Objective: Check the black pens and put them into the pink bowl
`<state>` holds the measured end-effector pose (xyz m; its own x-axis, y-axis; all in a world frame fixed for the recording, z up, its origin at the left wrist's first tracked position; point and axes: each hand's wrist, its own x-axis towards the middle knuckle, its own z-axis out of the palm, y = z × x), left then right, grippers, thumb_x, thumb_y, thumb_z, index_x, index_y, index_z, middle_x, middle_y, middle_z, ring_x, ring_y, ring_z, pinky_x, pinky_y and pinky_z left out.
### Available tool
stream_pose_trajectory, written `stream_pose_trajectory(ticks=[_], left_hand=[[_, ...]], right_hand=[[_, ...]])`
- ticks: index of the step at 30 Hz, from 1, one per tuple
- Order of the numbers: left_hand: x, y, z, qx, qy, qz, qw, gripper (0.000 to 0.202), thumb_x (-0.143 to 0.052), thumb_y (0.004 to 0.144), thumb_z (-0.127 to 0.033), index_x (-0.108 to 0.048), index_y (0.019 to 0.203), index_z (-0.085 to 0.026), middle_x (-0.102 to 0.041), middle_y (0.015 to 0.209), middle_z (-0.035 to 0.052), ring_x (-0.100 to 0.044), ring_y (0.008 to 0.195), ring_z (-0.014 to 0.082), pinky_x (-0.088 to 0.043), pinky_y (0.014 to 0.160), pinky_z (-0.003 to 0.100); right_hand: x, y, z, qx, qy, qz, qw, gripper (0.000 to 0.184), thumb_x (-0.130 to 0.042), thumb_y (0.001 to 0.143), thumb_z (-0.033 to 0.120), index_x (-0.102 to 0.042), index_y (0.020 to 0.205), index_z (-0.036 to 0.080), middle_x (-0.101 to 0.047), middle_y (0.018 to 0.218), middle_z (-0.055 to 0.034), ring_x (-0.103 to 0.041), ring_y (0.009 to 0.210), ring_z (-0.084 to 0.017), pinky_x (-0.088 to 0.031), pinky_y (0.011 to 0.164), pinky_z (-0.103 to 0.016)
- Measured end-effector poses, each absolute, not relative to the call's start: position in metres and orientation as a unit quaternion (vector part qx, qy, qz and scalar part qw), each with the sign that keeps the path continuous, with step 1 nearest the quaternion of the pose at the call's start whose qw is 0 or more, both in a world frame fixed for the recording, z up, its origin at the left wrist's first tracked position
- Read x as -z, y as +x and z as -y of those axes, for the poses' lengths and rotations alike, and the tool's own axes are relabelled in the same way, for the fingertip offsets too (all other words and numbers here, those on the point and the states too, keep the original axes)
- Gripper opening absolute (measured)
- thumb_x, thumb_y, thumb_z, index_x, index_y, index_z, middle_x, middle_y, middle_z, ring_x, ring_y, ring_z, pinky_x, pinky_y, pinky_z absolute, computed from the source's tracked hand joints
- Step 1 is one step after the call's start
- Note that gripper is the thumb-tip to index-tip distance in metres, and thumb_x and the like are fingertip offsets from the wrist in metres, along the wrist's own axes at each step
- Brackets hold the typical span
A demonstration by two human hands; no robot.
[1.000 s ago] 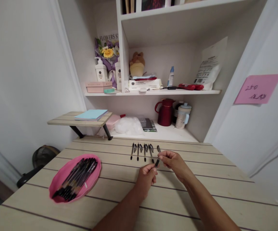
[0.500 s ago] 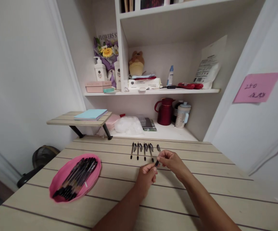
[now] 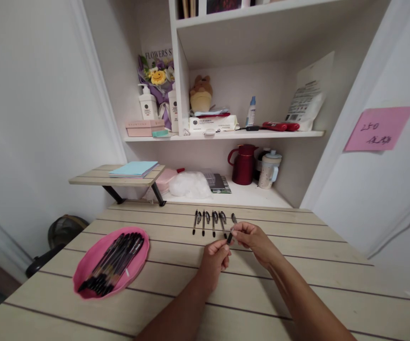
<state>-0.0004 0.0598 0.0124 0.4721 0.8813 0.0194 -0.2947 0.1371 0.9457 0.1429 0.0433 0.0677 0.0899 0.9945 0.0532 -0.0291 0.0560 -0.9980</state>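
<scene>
A dark pen piece [image 3: 229,237] with a black section is held between my hands, low over the table. My left hand [image 3: 215,263] is closed around its lower end, which the fingers hide. The thumb and fingertips of my right hand [image 3: 253,240] pinch its upper end, where a small pale bit shows. Just beyond, several uncapped pens [image 3: 203,223] lie in a row, each with a dark cap [image 3: 207,217] beside it. A lone dark cap [image 3: 234,218] lies at the row's right end, close to my right fingertips.
A pink dish [image 3: 146,251] full of black pens [image 3: 114,260] sits on the left of the slatted table [image 3: 176,293]. Behind it stands a small raised stand [image 3: 93,176] with blue paper [image 3: 134,168]. Shelves, a red jug [image 3: 243,166] and a tumbler [image 3: 269,170] are at the back.
The held piece has shifted very slightly left and up and tilted a little between my fingers. Both hands keep their grip; the pens on the table have not moved.
</scene>
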Motion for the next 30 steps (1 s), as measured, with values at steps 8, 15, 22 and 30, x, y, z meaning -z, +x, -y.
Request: stream_pose_trajectory(ticks=[8,15,22,30], left_hand=[[-0.0125,-0.0011,-0.0599,-0.412,0.512,-0.291,0.695,0.044,-0.062,0.065,-0.043,-0.063,0.096,-0.012,-0.047,0.06,-0.0022,-0.034,0.043,0.0031,-0.019,0.041,0.019],[-0.0097,-0.0006,-0.0604,-0.414,0.513,-0.293,0.693,0.043,-0.061,0.066,-0.042,-0.062,0.097,-0.012,-0.048,0.063,-0.0021,-0.035,0.043,0.0029,-0.018,0.041,0.02],[-0.0125,-0.0005,-0.0591,-0.415,0.512,-0.297,0.691,0.035,-0.061,0.066,-0.04,-0.063,0.086,-0.011,-0.048,0.062,-0.0022,-0.035,0.043,0.003,-0.018,0.042,0.02],[-0.0124,0.0001,-0.059,-0.413,0.5,-0.306,0.697,0.038,-0.063,0.064,-0.041,-0.063,0.087,-0.011,-0.048,0.061,-0.0024,-0.034,0.043,0.0031,-0.017,0.042,0.02]], right_hand=[[-0.0614,0.1422,-0.0438,-0.498,-0.494,0.466,0.539,0.031,-0.071,0.058,0.039,-0.061,0.073,0.015,-0.058,0.056,0.0002,-0.033,0.044,-0.005,-0.023,0.043,-0.02],[-0.0652,0.1383,-0.043,-0.507,-0.493,0.463,0.534,0.036,-0.07,0.057,0.044,-0.062,0.077,0.016,-0.056,0.058,0.0014,-0.037,0.045,-0.006,-0.026,0.043,-0.02],[-0.0622,0.1357,-0.0452,-0.485,-0.506,0.457,0.548,0.031,-0.07,0.057,0.042,-0.058,0.072,0.017,-0.054,0.053,0.0028,-0.038,0.044,-0.007,-0.025,0.043,-0.021],[-0.063,0.1371,-0.0447,-0.451,-0.521,0.474,0.548,0.033,-0.07,0.056,0.045,-0.055,0.067,0.018,-0.057,0.055,0.0005,-0.036,0.044,-0.008,-0.024,0.043,-0.022]])
